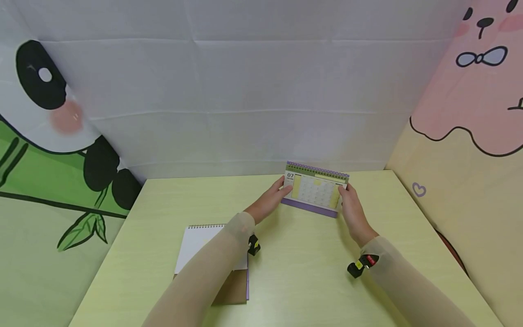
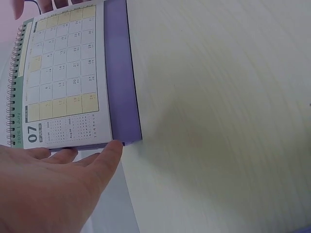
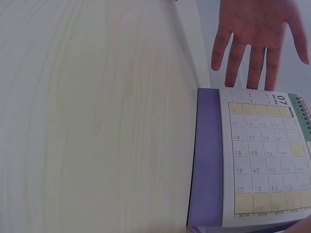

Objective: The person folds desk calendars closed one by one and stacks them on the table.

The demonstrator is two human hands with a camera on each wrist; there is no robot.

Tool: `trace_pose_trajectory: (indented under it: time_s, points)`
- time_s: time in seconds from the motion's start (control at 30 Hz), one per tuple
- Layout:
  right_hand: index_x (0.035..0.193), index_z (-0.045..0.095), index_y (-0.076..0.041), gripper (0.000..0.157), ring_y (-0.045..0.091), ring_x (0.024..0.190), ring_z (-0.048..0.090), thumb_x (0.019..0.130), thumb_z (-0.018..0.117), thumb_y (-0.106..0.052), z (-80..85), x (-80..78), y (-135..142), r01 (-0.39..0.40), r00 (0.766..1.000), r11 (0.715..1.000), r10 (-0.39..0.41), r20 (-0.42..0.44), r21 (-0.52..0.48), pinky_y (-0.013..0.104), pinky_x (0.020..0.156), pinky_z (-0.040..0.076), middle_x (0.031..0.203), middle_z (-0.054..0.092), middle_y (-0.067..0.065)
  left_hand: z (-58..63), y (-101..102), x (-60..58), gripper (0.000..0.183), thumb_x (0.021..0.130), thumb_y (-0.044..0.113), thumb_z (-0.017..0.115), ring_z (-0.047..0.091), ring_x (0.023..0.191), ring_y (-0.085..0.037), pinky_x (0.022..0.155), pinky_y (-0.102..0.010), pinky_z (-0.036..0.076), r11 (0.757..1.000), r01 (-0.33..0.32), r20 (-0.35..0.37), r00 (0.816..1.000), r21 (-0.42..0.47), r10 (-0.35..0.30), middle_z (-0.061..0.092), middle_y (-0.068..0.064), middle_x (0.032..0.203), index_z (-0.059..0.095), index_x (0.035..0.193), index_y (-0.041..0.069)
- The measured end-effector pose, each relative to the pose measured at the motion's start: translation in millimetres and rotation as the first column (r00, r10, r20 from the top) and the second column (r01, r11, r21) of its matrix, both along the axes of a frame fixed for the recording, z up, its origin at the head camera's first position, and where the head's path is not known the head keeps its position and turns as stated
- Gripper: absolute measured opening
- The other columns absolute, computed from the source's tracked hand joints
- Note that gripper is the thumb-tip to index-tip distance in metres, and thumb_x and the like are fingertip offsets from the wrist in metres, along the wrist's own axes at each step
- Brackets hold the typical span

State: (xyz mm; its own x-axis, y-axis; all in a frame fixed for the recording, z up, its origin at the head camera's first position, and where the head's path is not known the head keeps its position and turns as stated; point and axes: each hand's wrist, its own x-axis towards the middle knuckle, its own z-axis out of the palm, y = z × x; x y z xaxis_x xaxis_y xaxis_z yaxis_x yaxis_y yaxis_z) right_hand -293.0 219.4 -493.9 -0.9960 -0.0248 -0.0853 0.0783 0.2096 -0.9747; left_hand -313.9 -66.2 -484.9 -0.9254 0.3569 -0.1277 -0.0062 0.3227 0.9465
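Note:
A desk calendar (image 1: 314, 188) with a spiral top, a green header, a "07" month page and a purple base is tilted over the back right of the table (image 1: 302, 263), between the two hands. My left hand (image 1: 267, 202) touches its left end; the right wrist view shows that hand (image 3: 255, 29) with straight fingers, fingertips at the short edge and thumb spread away. On the opposite end is my right hand (image 1: 355, 213), a fingertip overlapping the page in the head view. Its fingers reach the far edge in the left wrist view.
A second spiral-bound pad or calendar (image 1: 196, 247), with a white page, brown card and purple edge, lies at front left, partly hidden under the left forearm. A white sheet (image 1: 261, 91) hangs behind the table. Printed cartoon panels flank both sides.

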Motion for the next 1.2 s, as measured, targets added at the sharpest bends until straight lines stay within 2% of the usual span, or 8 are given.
trace_pose_trajectory:
  time_s: [0.2,0.4,0.77,1.07,1.2]
  points:
    - [0.192,0.001,-0.018,0.079,0.037,0.189,-0.006,0.127,0.022,-0.057,1.4,0.2,1.9,0.004,1.0,1.0,-0.004,0.0,0.009,0.066,0.154,0.003,0.202,-0.002,0.013,-0.4,-0.7,0.1,0.086,0.124,0.062,0.044,0.003,0.19,-0.031,0.152,-0.072,0.012,1.0,0.002,0.001,1.0,0.0,-0.002,0.012,0.001,0.202,0.008,0.193,0.027]
    - [0.192,0.007,-0.013,0.08,0.041,0.189,0.0,0.127,0.023,-0.057,4.9,-0.3,3.0,0.026,1.0,1.0,-0.026,0.0,0.005,0.065,0.154,0.007,0.201,0.002,0.019,0.7,-0.8,1.7,0.087,0.123,0.065,0.043,0.003,0.19,-0.03,0.152,-0.072,0.012,1.0,0.006,0.005,1.0,-0.01,-0.006,0.011,0.002,0.203,0.006,0.193,0.028]
    - [0.19,0.011,-0.006,0.086,0.044,0.189,0.005,0.126,0.028,-0.061,6.0,-6.8,11.5,0.082,0.996,0.994,-0.084,0.017,0.07,0.064,0.154,0.008,0.201,0.006,0.02,0.3,-1.4,1.7,0.088,0.122,0.067,0.044,0.003,0.19,-0.031,0.151,-0.074,0.012,1.0,0.013,0.003,1.0,-0.013,-0.013,0.01,0.003,0.203,0.006,0.193,0.03]
    - [0.19,0.019,-0.008,0.083,0.043,0.186,0.018,0.125,0.029,-0.061,2.2,-9.1,16.3,0.077,0.997,0.996,-0.076,-0.017,0.05,0.063,0.154,0.015,0.197,0.018,0.022,0.8,-0.8,2.0,0.09,0.121,0.069,0.045,0.005,0.19,-0.032,0.151,-0.075,0.012,1.0,0.016,0.007,1.0,-0.016,-0.016,0.011,0.003,0.203,0.005,0.193,0.032]
    - [0.19,0.016,-0.008,0.084,0.043,0.186,0.018,0.126,0.028,-0.06,2.0,-11.6,16.7,0.069,0.998,0.997,-0.069,-0.015,0.034,0.063,0.153,0.016,0.197,0.015,0.023,0.4,-0.4,1.7,0.088,0.122,0.068,0.045,0.005,0.19,-0.032,0.151,-0.075,0.012,1.0,0.011,0.011,1.0,-0.024,-0.011,0.01,0.003,0.203,0.005,0.193,0.032]
